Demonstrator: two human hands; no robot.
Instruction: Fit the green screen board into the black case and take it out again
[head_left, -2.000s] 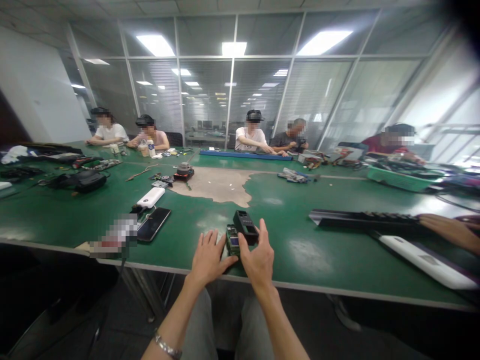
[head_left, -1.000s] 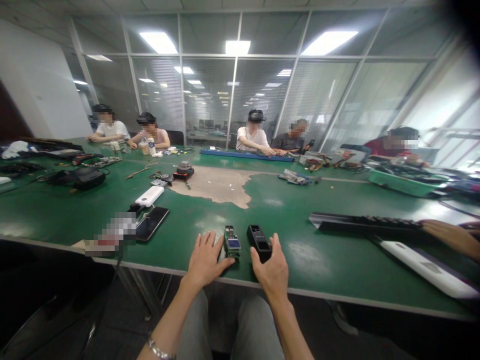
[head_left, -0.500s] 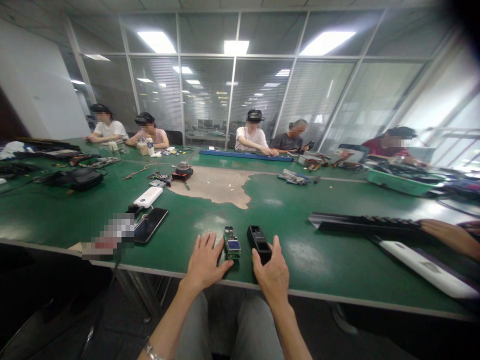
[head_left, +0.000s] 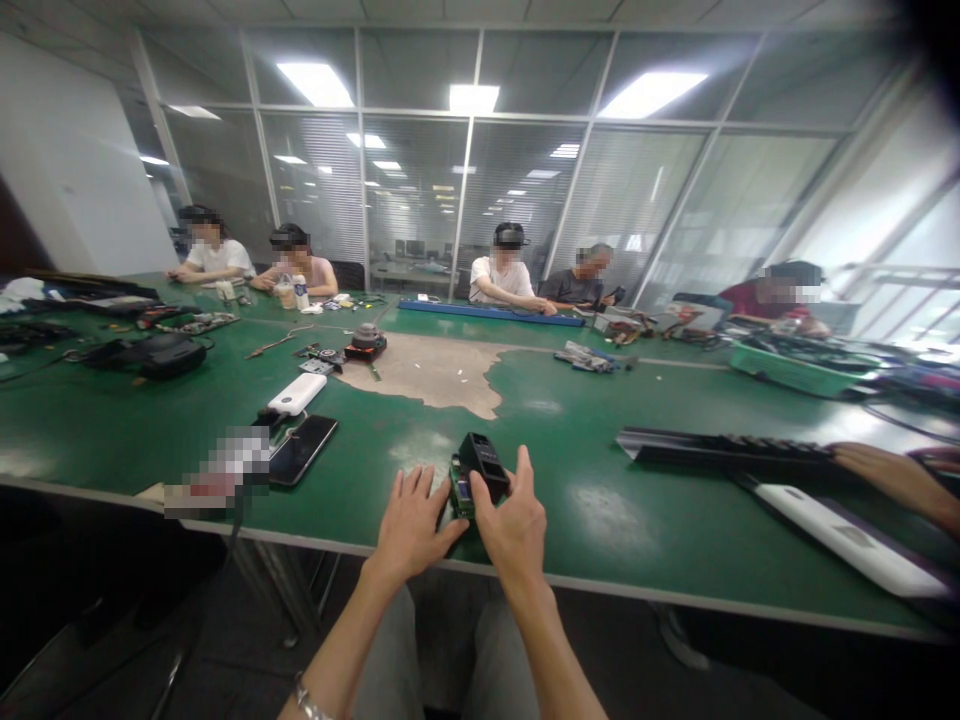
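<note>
On the table (head_left: 585,400), your right hand (head_left: 517,525) pinches the likely light, stiff case (head_left: 484,458); left hand (head_left: 407,522) spread; hold the fragile-looking board (head_left: 461,503) by its edges.

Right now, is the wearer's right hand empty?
No, the right hand has the black casing between its thumb and fingers, next to the green circuit board.

Half a second ago the black case (head_left: 484,460) sat in the right hand (head_left: 517,525), well apart from the circuit board (head_left: 457,482). Now the right hand has come across toward the left hand (head_left: 409,525), bringing the case with it. The bare strip of table between case and board is gone: the case, in the grip, now overlaps the board's right side. The board's small screen (head_left: 464,490), in full view before, is now partly hidden beside the right thumb.
</note>
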